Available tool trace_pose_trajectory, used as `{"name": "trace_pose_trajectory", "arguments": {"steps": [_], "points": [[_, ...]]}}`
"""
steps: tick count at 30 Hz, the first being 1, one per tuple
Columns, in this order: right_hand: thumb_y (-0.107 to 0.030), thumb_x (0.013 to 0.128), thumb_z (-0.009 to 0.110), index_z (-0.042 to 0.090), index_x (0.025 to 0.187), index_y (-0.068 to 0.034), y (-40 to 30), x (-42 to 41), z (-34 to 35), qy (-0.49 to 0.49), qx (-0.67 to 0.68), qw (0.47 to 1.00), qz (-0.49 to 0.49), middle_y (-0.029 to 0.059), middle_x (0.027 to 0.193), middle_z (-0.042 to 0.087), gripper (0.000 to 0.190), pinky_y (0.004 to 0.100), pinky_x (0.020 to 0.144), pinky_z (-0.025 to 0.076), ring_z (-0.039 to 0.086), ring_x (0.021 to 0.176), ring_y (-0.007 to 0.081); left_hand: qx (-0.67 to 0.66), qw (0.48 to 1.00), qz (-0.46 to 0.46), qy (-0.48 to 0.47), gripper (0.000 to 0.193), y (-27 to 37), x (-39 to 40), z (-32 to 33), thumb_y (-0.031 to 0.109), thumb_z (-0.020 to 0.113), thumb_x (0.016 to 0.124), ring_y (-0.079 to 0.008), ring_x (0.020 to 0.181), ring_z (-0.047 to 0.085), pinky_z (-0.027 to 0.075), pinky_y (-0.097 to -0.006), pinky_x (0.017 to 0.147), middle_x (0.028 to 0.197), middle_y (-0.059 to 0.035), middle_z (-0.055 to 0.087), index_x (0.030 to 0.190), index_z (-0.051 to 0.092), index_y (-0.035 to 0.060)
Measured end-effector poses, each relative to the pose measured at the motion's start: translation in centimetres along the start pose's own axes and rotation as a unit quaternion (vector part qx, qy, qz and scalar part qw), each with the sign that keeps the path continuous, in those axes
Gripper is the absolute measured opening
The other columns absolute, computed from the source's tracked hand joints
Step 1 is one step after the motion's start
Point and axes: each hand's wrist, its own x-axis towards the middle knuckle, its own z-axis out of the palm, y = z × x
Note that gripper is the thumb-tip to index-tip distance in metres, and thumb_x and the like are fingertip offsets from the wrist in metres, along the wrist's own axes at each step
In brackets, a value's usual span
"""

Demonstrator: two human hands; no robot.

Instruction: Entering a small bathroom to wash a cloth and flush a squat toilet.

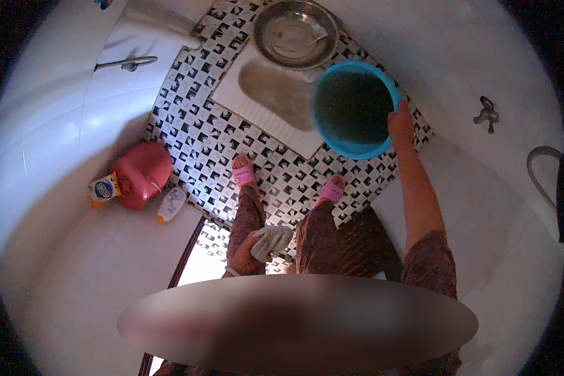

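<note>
My right hand (401,124) grips the right rim of a round blue plastic tub (355,152), which holds dark liquid. The tub overlaps the right part of a white squat toilet pan (244,96). In my left hand (246,251), low in the view by my left leg, is a crumpled pale grey cloth (271,240). A round metal basin (293,35) with a little cloudy liquid and a small pale item inside stands behind the toilet pan, touching or close to the tub. A blurred oval hides the lower middle of the picture.
Pink slippers (243,175) are on my feet on the black-and-white patterned floor (202,131). At the left stand a red plastic container (143,174), an orange-and-white packet (104,189) and a white bottle (171,205). Taps (488,114) and a hose (536,174) are on the right wall.
</note>
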Motion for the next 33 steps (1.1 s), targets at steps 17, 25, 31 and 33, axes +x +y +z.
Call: {"name": "trace_pose_trajectory", "arguments": {"steps": [17, 25, 31, 33], "points": [[-0.013, 0.075, 0.054, 0.04, 0.115, -0.002, -3.8, 0.4, 0.0, -0.034, 0.002, 0.999, 0.01, 0.0216, 0.104, 0.051, 0.044, 0.0448, 0.077, 0.044, 0.053, 0.092, 0.0369, 0.483, 0.852, 0.2, -0.03, 0.04, -0.5, 0.0, -2.9, 0.029, 0.048, 0.085, -0.0211, 0.104, 0.049, 0.044, -0.0348, 0.083, 0.113, -0.0084, 0.051, 0.119, 0.044, 0.0086], [-0.02, 0.077, 0.054, 0.04, 0.118, -0.003, -5.7, 0.7, 0.7, -0.092, -0.023, 0.994, 0.055, 0.0195, 0.11, 0.051, 0.047, 0.0444, 0.08, 0.043, 0.052, 0.098, 0.0336, -0.177, 0.979, -0.099, -0.032, 0.039, -0.5, 1.2, -3.6, 0.03, 0.046, 0.085, -0.022, 0.106, 0.048, 0.041, -0.038, 0.087, 0.114, -0.0071, 0.051, 0.119, 0.044, 0.0095], [-0.014, 0.074, 0.055, 0.041, 0.116, 0.003, -9.0, 0.7, 0.3, -0.091, 0.022, 0.995, 0.035, 0.022, 0.109, 0.05, 0.048, 0.0411, 0.082, 0.044, 0.051, 0.099, 0.0348, -0.235, 0.959, -0.11, -0.111, 0.036, 0.1, 1.0, -3.2, 0.029, 0.038, 0.089, -0.0217, 0.103, 0.05, 0.043, -0.0421, 0.083, 0.114, -0.0074, 0.051, 0.117, 0.044, 0.0081], [-0.015, 0.073, 0.056, 0.041, 0.115, 0.003, -10.0, 0.9, -0.2, -0.114, 0.021, 0.991, 0.061, 0.0227, 0.109, 0.05, 0.048, 0.0409, 0.082, 0.044, 0.051, 0.099, 0.0347, -0.212, 0.967, -0.095, -0.101, 0.037, 0.4, 0.7, -2.7, 0.029, 0.041, 0.088, -0.0221, 0.102, 0.05, 0.043, -0.0398, 0.083, 0.114, -0.0077, 0.051, 0.118, 0.044, 0.008]]}}
